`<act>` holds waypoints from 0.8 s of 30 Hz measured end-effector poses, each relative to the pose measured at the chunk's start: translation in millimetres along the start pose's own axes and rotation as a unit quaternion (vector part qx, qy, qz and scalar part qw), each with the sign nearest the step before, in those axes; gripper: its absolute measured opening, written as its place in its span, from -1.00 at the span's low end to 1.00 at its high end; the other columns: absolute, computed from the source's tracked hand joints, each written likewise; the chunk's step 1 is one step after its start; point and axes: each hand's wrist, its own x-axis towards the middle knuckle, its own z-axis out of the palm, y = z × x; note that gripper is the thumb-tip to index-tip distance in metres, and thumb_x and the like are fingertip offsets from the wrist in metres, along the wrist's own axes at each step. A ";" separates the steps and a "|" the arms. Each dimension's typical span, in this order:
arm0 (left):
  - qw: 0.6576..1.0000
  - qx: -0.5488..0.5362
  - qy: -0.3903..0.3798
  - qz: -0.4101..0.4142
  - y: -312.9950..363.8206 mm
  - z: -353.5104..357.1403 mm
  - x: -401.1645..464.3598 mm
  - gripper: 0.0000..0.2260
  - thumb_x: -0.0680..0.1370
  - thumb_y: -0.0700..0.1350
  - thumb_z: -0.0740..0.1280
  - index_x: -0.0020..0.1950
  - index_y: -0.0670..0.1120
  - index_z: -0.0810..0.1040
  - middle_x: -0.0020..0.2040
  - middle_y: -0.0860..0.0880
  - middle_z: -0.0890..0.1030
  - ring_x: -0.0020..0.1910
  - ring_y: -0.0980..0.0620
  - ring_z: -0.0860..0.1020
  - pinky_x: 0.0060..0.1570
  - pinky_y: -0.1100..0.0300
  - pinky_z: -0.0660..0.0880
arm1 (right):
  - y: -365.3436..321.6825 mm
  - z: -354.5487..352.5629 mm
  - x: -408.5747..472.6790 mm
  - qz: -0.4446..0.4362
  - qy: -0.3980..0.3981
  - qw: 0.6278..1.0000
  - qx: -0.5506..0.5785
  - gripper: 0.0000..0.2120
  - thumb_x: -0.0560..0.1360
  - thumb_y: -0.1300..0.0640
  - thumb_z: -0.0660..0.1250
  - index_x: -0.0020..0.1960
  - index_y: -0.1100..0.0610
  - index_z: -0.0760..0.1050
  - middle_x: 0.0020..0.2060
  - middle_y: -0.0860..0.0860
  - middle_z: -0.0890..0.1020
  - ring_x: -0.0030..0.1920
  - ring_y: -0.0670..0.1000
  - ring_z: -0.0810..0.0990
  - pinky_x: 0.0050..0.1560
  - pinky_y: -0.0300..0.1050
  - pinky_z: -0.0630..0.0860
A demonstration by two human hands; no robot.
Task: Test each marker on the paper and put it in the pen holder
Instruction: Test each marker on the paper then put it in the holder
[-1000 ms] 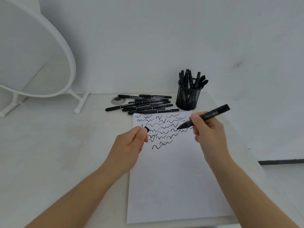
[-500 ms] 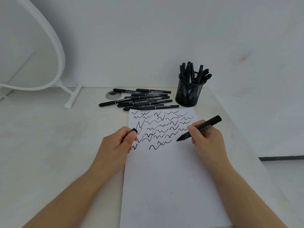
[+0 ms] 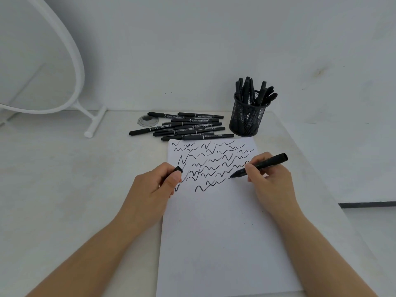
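Observation:
A white sheet of paper lies on the table, its upper part covered with black squiggles. My right hand grips an uncapped black marker with its tip touching the paper at the right end of the lowest row of marks. My left hand rests at the paper's left edge and pinches the black cap. A pile of several black markers lies beyond the paper. The black mesh pen holder, with several markers in it, stands at the back right.
A round white-framed mirror on a stand occupies the back left. A small clear round lid lies by the marker pile. The table's right edge runs close beside my right hand. A white wall rises behind.
My right hand has lowered the marker from above the paper until its tip touches the sheet. My left hand with the cap has settled at the paper's left edge.

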 end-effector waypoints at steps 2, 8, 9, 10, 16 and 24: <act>1.000 0.000 -0.001 0.001 0.4 0.0 -0.1 -0.80 0.58 -0.06 0.22 -0.24 0.01 0.47 -0.45 0.18 0.50 -0.43 0.19 0.40 -0.38 0.44 0.31 | 0.5 -0.9 0.9 0.009 0.012 1.000 -0.003 -0.85 0.42 0.12 0.32 -0.29 -0.06 0.45 -0.46 -0.10 0.53 -0.42 -0.18 0.42 -0.42 -0.41 0.32; 1.000 0.001 -0.001 -0.010 1.9 -0.2 -0.1 -0.77 0.57 -0.06 0.21 -0.28 0.07 0.47 -0.47 0.16 0.48 -0.46 0.19 0.39 -0.41 0.45 0.31 | -3.4 -6.3 -1.5 -0.011 0.084 0.995 -0.061 -0.85 0.43 0.11 0.27 -0.29 -0.05 0.39 -0.46 -0.30 0.54 -0.39 -0.20 0.46 -0.38 -0.29 0.34; 1.000 -0.003 -0.002 -0.010 2.1 -0.1 -0.3 -0.76 0.57 -0.04 0.21 -0.30 0.08 0.47 -0.49 0.16 0.47 -0.47 0.19 0.39 -0.44 0.45 0.29 | -5.1 -6.8 -2.3 -0.029 0.107 0.992 -0.062 -0.87 0.42 0.09 0.26 -0.28 -0.08 0.39 -0.44 -0.29 0.55 -0.38 -0.21 0.47 -0.36 -0.30 0.34; 1.000 -0.007 -0.007 -0.009 2.4 0.2 -0.6 -0.76 0.56 0.01 0.20 -0.32 0.09 0.47 -0.51 0.16 0.45 -0.49 0.18 0.38 -0.46 0.44 0.28 | -7.2 -7.3 -3.0 -0.048 0.129 0.989 -0.057 -0.88 0.41 0.06 0.25 -0.28 -0.12 0.39 -0.42 -0.27 0.57 -0.37 -0.21 0.48 -0.36 -0.36 0.33; 0.999 -0.003 -0.037 -0.012 -1.4 3.9 -2.0 -0.82 0.54 0.04 0.22 -0.27 0.20 0.47 -0.47 0.11 0.41 -0.49 0.16 0.31 -0.48 0.38 0.25 | -21.1 -5.4 -2.3 -0.009 0.103 0.992 0.066 -0.79 0.48 0.22 0.32 -0.17 -0.10 0.49 -0.40 -0.20 0.56 -0.39 -0.22 0.46 -0.35 -0.39 0.37; 0.998 0.013 -0.069 -0.006 0.2 4.6 -3.0 -0.83 0.59 -0.10 0.18 -0.12 0.10 0.50 -0.36 0.19 0.50 -0.40 0.19 0.42 -0.37 0.37 0.34 | -40.6 10.8 -4.3 0.174 -0.035 0.900 0.397 -0.70 0.55 0.16 0.14 -0.27 0.13 0.55 -0.57 -0.01 0.46 -0.54 -0.09 0.39 -0.58 -0.28 0.26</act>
